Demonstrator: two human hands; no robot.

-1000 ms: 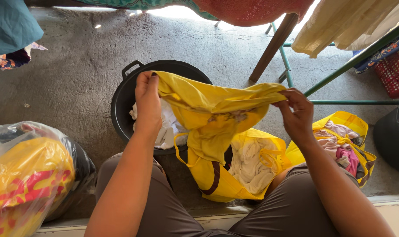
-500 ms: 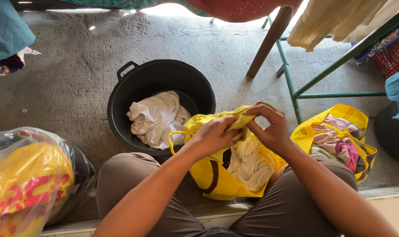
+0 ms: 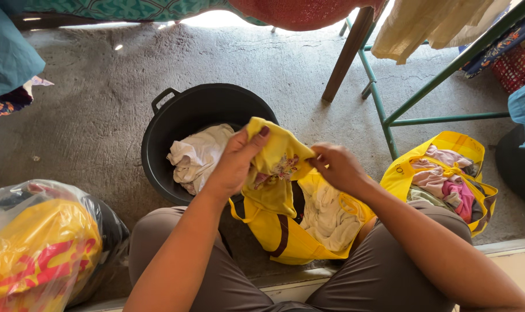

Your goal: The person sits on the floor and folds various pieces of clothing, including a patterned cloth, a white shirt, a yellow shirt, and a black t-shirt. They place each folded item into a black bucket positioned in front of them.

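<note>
at the near left we see a clear plastic sack stuffed with yellow and red cloth, sitting on the rough grey concrete floor. just right of it and a little farther off stands a round black plastic tub with side handles, holding a crumpled white cloth.

our left hand is closed around a soft yellow cloth garment with a small flowered print, thumb on top and fingers wrapped under the bunched fabric. the garment hangs in the air between the tub and an open yellow shopping bag with dark trim that sits between our knees with pale cloth inside. our right hand pinches the garment's right edge between thumb and fingertips, so both hands hold the same piece.

we judge the garment light, limp and not fragile; it folds and droops wherever it is unsupported, so it is best held at an edge or seam with a firm pinch, two hands apart to keep it spread.

at the far right lies a second yellow bag filled with pink and patterned clothes, beside a green metal frame.
</note>
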